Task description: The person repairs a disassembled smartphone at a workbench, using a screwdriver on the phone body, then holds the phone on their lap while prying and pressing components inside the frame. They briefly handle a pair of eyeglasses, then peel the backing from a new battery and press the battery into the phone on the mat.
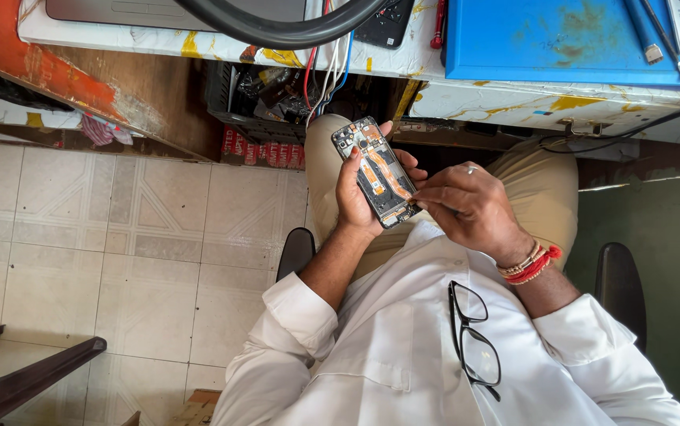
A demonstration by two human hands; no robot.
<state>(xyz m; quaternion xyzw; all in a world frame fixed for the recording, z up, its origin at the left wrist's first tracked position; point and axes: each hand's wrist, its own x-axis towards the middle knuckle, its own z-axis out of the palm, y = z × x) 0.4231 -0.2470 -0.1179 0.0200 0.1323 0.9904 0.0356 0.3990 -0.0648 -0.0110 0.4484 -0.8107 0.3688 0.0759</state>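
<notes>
Opened smartphone (pixel 377 172) with exposed orange flex cables is held above the lap | left hand (pixel 353 197) is wrapped around its edges | right hand (pixel 466 209) fingertips are pinched at its lower right edge | black eyeglasses (pixel 474 335) are hung on white shirt (pixel 403 347)

Both hands are raised over the lap: left hand (pixel 358 197) cupped palm-up, right hand (pixel 470 207) curled, fingertips pinching.

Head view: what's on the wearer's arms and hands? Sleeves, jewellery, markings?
Both arms wear white shirt sleeves rolled up near the elbow, forearms bare. The right hand has a thin silver-coloured ring on one finger, and its wrist carries a stack of red thread and beaded bands. The left hand shows no ring, band or watch. No gloves and no visible markings on either hand.
</notes>
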